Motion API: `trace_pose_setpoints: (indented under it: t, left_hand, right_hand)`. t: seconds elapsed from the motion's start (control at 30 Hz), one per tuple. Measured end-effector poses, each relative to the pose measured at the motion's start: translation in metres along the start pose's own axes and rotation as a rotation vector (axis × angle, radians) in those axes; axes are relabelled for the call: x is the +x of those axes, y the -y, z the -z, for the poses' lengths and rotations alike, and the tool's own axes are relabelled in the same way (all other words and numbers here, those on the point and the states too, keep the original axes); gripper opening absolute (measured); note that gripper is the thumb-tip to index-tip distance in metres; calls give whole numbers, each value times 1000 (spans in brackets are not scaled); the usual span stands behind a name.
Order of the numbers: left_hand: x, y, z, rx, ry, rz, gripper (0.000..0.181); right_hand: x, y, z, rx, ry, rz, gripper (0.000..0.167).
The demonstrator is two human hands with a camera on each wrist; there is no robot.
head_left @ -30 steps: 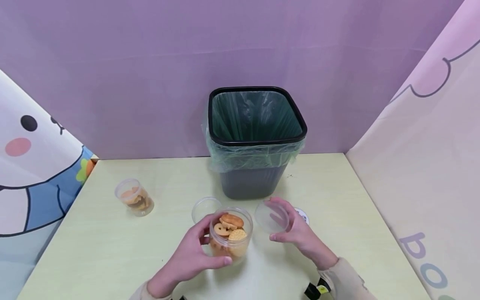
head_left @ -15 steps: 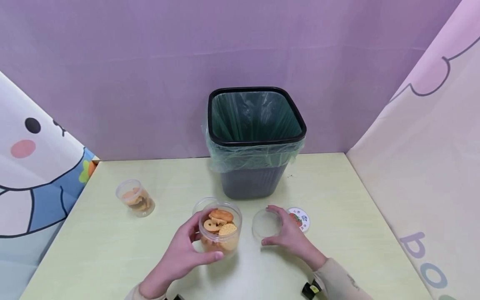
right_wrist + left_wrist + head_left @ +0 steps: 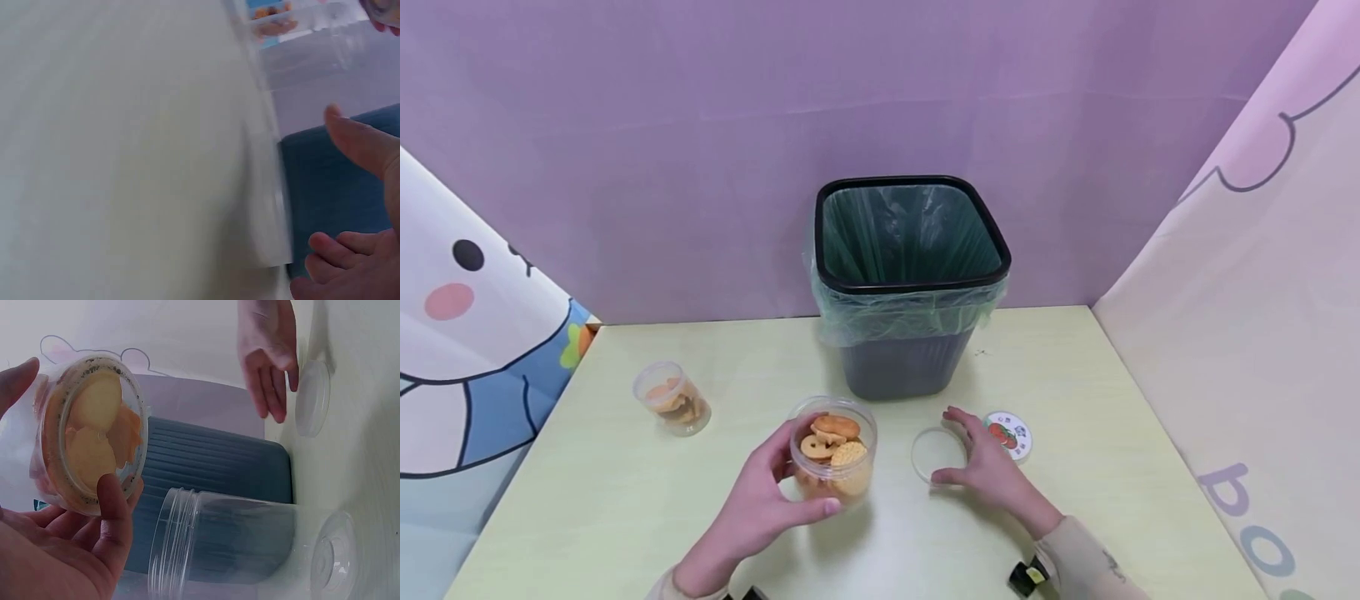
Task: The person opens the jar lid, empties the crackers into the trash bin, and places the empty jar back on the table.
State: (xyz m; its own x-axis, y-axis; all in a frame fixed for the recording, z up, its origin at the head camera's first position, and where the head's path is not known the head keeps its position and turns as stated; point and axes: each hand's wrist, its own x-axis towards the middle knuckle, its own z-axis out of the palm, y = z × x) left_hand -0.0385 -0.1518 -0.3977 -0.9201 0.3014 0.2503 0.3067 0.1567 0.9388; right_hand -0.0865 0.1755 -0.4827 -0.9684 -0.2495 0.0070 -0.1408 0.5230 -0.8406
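My left hand point(image 3: 763, 500) grips a clear plastic jar of cookies point(image 3: 842, 479) from its side, fingers and thumb round the wall. The jar's mouth is uncovered; in the left wrist view its bottom point(image 3: 97, 434) faces the camera. On the table to the right lies a clear round lid point(image 3: 936, 457). My right hand point(image 3: 996, 475) is just beside it, thumb and fingers spread, holding nothing. An uncovered, empty clear jar point(image 3: 244, 540) stands upright on the table in the left wrist view; from the head it is mostly hidden behind the held jar.
A smaller clear container of cookies point(image 3: 673, 400) stands at the left of the table. Toward the back is a bin point(image 3: 902, 362) with a green liner. A round white label with a red picture point(image 3: 1009, 435) lies behind my right hand.
My right hand has lowered the clear lid to the table and let go of it. My left hand has moved a little left with the jar of cookies.
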Motion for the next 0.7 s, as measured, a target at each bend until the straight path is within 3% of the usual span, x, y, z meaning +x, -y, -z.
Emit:
trace_pose_setpoints:
  t: [0.2, 0.4, 0.57, 0.7]
  left_hand:
    - [-1, -2, 4, 7, -15, 3, 83]
    - [-1, -4, 8, 15, -31, 12, 82]
    - [-1, -5, 12, 30, -48, 20, 82]
    - [-1, -6, 17, 40, -67, 34, 82]
  right_hand:
    - [1, 13, 19, 244, 13, 40, 91]
    - [3, 35, 46, 325, -51, 92, 75]
    - [10, 53, 71, 281, -132, 148, 60]
    - [21, 71, 88, 124, -251, 192, 57]
